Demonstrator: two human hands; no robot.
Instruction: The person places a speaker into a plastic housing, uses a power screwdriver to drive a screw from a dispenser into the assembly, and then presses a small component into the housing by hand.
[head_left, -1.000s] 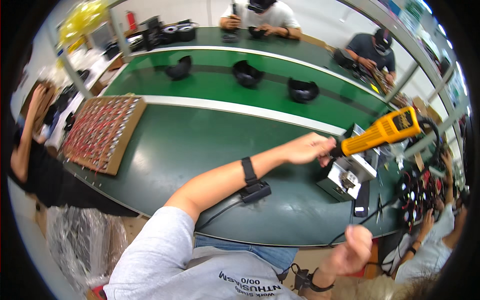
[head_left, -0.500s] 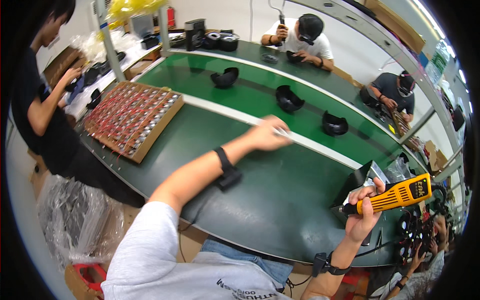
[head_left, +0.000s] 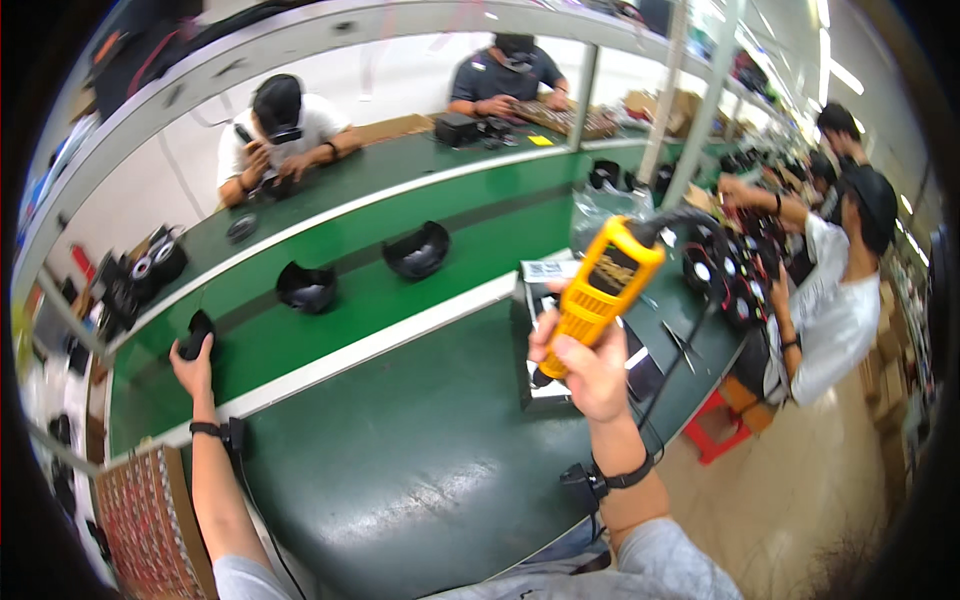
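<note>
Smooth, ribbed plastic on the yellow power tool [head_left: 598, 295]. Glossy plastic on the black shells [head_left: 308, 292]. Soft sheen on the belt [head_left: 260, 345]. Gloss on the counter [head_left: 400, 450], brightest toward the near edge. Matt cardboard tray [head_left: 185, 510] at the counter's left corner.

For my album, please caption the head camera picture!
Left hand at a black shell, right hand gripping a yellow tool.

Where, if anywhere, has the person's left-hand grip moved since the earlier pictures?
Yes: the left-hand grip moved left and across the white rail, to the leftmost black shell.
</note>
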